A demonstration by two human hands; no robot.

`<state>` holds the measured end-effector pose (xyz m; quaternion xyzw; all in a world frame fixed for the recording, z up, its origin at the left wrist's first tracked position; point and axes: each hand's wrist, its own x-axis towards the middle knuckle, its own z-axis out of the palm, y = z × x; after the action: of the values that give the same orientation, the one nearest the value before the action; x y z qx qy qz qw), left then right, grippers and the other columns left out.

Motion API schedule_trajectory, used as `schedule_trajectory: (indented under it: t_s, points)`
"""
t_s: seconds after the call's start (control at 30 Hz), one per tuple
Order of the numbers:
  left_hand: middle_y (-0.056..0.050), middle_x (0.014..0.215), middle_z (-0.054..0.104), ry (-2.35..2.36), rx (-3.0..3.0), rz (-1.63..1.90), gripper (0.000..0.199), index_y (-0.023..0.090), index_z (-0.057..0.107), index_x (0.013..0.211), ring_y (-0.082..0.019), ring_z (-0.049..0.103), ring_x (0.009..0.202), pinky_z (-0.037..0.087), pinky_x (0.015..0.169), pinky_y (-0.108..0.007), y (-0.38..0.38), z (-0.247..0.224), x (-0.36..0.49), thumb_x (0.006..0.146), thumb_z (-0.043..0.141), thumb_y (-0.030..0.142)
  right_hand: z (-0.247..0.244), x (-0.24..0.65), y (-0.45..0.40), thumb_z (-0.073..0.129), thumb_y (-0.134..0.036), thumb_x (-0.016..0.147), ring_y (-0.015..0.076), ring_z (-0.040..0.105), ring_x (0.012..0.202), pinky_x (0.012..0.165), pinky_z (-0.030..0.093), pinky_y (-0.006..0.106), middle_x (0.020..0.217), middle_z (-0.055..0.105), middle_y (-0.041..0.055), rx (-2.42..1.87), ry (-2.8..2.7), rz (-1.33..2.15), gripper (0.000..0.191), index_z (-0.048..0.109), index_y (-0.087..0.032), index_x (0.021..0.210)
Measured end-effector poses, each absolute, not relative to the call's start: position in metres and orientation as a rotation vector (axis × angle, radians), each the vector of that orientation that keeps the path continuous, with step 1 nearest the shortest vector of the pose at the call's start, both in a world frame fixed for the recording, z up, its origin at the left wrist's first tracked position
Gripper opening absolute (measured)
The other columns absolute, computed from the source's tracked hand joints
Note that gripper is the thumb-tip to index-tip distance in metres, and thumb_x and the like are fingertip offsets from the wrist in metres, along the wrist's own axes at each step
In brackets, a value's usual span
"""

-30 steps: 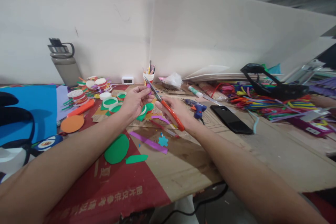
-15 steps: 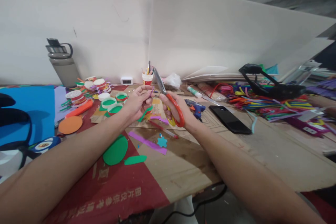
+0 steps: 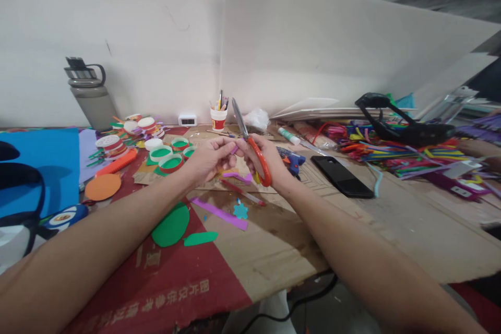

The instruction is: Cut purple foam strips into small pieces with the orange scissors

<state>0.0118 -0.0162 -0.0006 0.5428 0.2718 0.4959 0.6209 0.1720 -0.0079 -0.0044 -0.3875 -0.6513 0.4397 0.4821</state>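
Note:
Between the fingertips of my left hand [image 3: 213, 159] is a small purple foam piece [image 3: 234, 150]. My right hand [image 3: 270, 159] is closed around scissors [image 3: 261, 159] with red-orange handles, blades pointing up and away from me. The fingertips of both hands meet at the purple piece. Below them on the cardboard lie a purple strip [image 3: 221, 214], a blue star-shaped piece [image 3: 240, 211] and a red pen [image 3: 245, 192]. A green disc [image 3: 171, 225] and a green sliver [image 3: 201, 238] rest nearer to me.
Left of my hands stand paper rings with green inside [image 3: 171, 163]. A cup of pencils [image 3: 218, 119] is at the back. To the right are a blue glue gun [image 3: 291, 160], a black phone [image 3: 343, 177] and a heap of pipe cleaners [image 3: 383, 154]. A grey bottle [image 3: 90, 94] stands back left.
My left hand has shifted right and slightly down, so its fingertips now meet those of my right hand at the purple piece. The scissors stay in my right hand, a little more upright.

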Motion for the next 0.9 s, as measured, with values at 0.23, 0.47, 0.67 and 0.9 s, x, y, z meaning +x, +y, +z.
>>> schedule_trajectory:
  t_s: [0.23,0.47,0.67,0.9]
  points:
    - [-0.006,0.078,0.07,0.71,1.141,1.335,0.016,0.013,0.06,0.086,-0.01,0.066,0.061,0.041,0.046,-0.016,-0.0096,0.0034,0.0075,0.08,0.071,0.024,-0.0088,0.1737,-0.0044,0.055,-0.056,0.086,0.0114,0.048,0.059,0.056,0.044,0.024,0.07,0.052,-0.0032,-0.849,-1.775,0.823,0.035,0.052,-0.023,0.1]
    - [-0.003,0.071,0.07,0.811,1.069,1.43,0.012,0.015,0.055,0.085,-0.011,0.063,0.049,0.036,0.039,-0.017,-0.0138,0.0083,0.0081,0.081,0.065,0.02,-0.0074,0.1756,-0.0072,0.05,-0.054,0.091,0.0168,0.053,0.08,0.078,0.045,0.033,0.084,0.058,0.0021,-0.883,-1.989,0.646,0.035,0.054,-0.02,0.095]
    - [-0.003,0.072,0.07,0.804,1.096,1.433,0.02,0.016,0.054,0.091,-0.011,0.062,0.049,0.037,0.04,-0.018,-0.015,0.0069,0.0101,0.079,0.069,0.022,-0.01,0.1751,-0.0068,0.052,-0.056,0.089,0.0146,0.052,0.07,0.065,0.045,0.028,0.075,0.056,0.0002,-0.85,-1.996,0.729,0.037,0.056,-0.02,0.09]
    - [-0.002,0.072,0.068,0.817,1.123,1.433,0.026,0.016,0.052,0.094,-0.01,0.06,0.047,0.037,0.039,-0.018,-0.0151,0.0065,0.0102,0.078,0.072,0.025,-0.006,0.1729,-0.0133,0.06,-0.058,0.083,0.0105,0.041,0.051,0.048,0.036,0.021,0.058,0.043,-0.0049,-0.885,-1.876,0.966,0.036,0.057,-0.022,0.089]
